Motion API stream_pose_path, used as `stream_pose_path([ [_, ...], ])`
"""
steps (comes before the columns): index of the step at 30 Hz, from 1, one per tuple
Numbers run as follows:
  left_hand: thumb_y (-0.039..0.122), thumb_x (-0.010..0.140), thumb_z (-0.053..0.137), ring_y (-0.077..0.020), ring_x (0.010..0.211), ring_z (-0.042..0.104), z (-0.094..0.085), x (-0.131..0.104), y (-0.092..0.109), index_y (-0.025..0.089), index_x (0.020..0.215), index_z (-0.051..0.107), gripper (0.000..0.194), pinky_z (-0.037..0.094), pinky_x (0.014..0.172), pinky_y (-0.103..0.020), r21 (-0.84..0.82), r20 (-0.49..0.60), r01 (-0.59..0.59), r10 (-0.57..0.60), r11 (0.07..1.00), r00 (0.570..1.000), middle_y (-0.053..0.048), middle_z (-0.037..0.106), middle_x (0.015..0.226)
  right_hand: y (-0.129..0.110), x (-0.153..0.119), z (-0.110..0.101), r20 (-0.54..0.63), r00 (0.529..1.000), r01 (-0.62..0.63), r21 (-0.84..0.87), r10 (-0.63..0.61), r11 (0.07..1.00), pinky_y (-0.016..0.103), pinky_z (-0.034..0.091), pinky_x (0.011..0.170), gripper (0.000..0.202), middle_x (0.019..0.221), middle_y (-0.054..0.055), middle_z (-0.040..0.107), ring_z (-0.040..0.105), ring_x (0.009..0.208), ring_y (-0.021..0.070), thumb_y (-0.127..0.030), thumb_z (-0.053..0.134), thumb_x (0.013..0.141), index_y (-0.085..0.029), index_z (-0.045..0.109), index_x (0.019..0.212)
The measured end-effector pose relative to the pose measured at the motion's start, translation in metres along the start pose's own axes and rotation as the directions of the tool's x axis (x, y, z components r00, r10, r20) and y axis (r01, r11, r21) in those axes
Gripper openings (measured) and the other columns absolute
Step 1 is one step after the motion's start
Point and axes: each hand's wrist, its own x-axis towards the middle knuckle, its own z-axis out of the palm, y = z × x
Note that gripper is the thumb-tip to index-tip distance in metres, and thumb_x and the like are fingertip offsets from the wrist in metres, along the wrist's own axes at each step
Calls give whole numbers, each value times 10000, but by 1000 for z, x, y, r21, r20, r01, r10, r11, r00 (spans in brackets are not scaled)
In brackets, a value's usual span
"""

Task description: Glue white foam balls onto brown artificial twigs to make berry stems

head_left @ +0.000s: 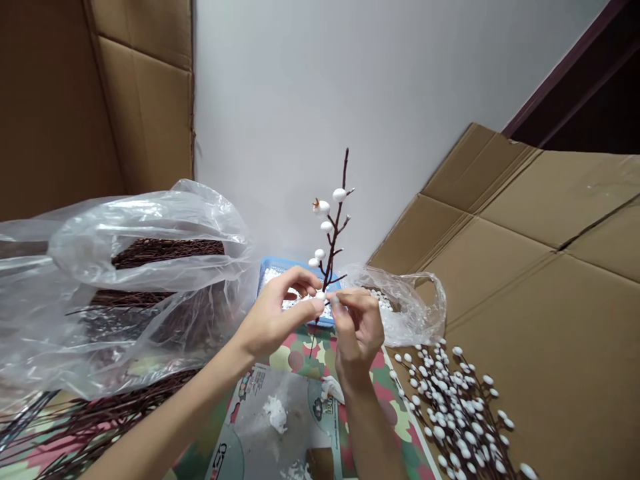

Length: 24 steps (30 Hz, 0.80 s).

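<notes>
A dark brown branch (337, 233) stands upright in the middle, with several white oval buds along its twigs. Near its lower end my left hand (285, 303) pinches a white bud (321, 296) between thumb and fingers. My right hand (357, 323) is closed at the stem from the other side, its fingertips beside that bud; what lies between them is too small to make out. Behind both hands, partly hidden, sits a blue basket (265, 267) of white pieces.
A clear plastic bag (150, 220) of brown twigs lies left, with loose twigs (110, 413) below. At right are another clear bag (415, 307) and finished-looking budded branches (460, 407). A board (265, 440) with white paste (276, 413) lies in front; cardboard (545, 287) stands right.
</notes>
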Motion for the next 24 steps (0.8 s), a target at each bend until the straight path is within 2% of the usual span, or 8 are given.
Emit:
stream_pose_path([
  [10,241,752,668,-121,713,544,12,-3,-4,163,721,617,98,441,693,-223,-231,-264,-38,-25,972,964,13,593,714,-6,-3,11,156,975,179,-131,-158,975,277,487,669,169,790,-12,564,573,752,136,-86,486,868,-243,537,904],
  [13,215,753,688,-104,684,540,7,-2,-2,167,706,622,95,445,680,-207,-268,-297,-86,3,960,955,23,594,691,12,6,1,167,984,104,-223,-67,969,309,495,735,83,865,8,597,585,830,159,-196,479,898,-239,526,951],
  [15,210,744,709,-101,675,544,2,-1,-1,169,717,638,86,447,666,-204,-287,-304,-111,19,951,953,22,602,694,38,16,-6,202,973,-6,-476,116,879,333,486,790,133,930,39,618,582,889,177,-270,417,934,-216,527,984],
  [16,206,739,717,-101,676,546,-2,0,-1,170,722,646,82,448,663,-202,-294,-309,-119,24,948,951,20,606,698,53,20,-8,280,917,-31,-663,286,748,348,471,848,195,976,65,625,573,954,188,-271,364,952,-195,539,991],
  [17,201,733,725,-101,680,548,-5,1,-1,170,725,652,79,447,662,-202,-300,-314,-129,30,945,949,18,612,704,70,24,-9,351,802,20,-824,483,566,363,446,914,247,1027,76,629,552,1032,198,-266,318,966,-190,550,1003],
  [18,197,727,731,-102,687,550,-7,1,0,170,724,657,79,447,664,-201,-304,-320,-140,37,942,947,16,618,710,86,25,-8,365,736,39,-864,571,502,382,438,926,245,1018,88,643,554,1037,215,-252,348,958,-176,579,984],
  [21,183,722,729,-106,701,550,-12,2,1,171,712,665,66,443,674,-201,-308,-335,-162,53,937,941,15,626,712,128,21,1,396,554,107,-906,733,409,395,482,894,193,1021,78,657,596,996,205,-277,489,932,-150,623,990],
  [24,168,721,722,-103,698,546,-14,2,1,172,709,666,57,437,675,-201,-314,-343,-167,52,935,938,17,627,707,155,10,13,395,419,174,-919,818,354,418,523,885,297,1133,72,630,617,1013,193,-366,568,909,-153,601,1114],
])
